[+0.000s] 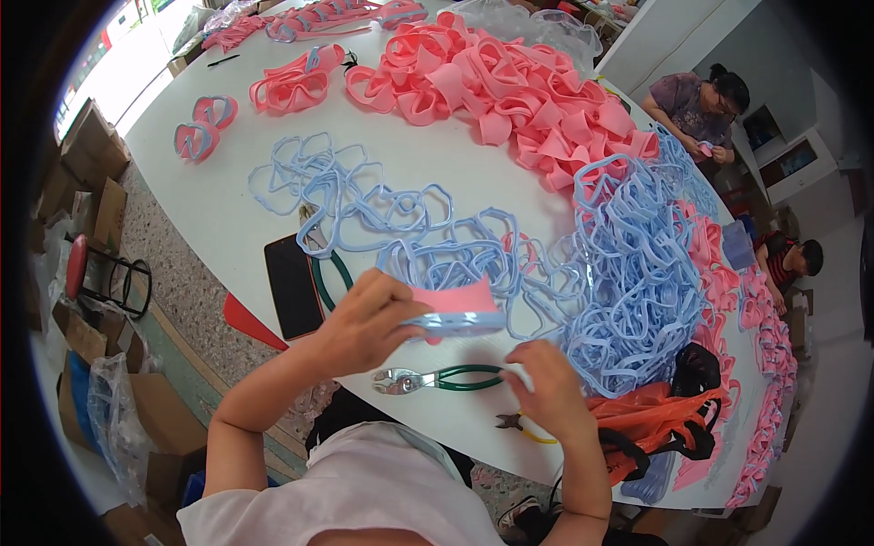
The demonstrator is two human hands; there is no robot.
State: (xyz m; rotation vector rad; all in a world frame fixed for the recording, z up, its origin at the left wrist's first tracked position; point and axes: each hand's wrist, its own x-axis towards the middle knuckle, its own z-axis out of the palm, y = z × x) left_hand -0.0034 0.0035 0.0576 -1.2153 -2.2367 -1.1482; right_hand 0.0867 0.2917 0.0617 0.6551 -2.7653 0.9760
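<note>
My left hand (369,318) is closed on the end of a pink band (460,298) with a light blue strip (460,321) along its near edge. The band is held up above the table, its far end pointing right. My right hand (551,387) is to the right of the band and apart from it, thumb and forefinger separated, with nothing visible between them. Green-handled pliers (442,378) lie on the table just left of the right hand. Small cutters (517,422) with yellow handles rest below them, partly hidden by the right hand.
Loops of light blue strip (637,273) are heaped at the right; more lie across the middle. A large pile of pink bands (510,91) covers the far side. A black phone (291,287) and second green-handled pliers (335,273) lie left. An orange bag (651,414) sits right. Two people work beyond the table.
</note>
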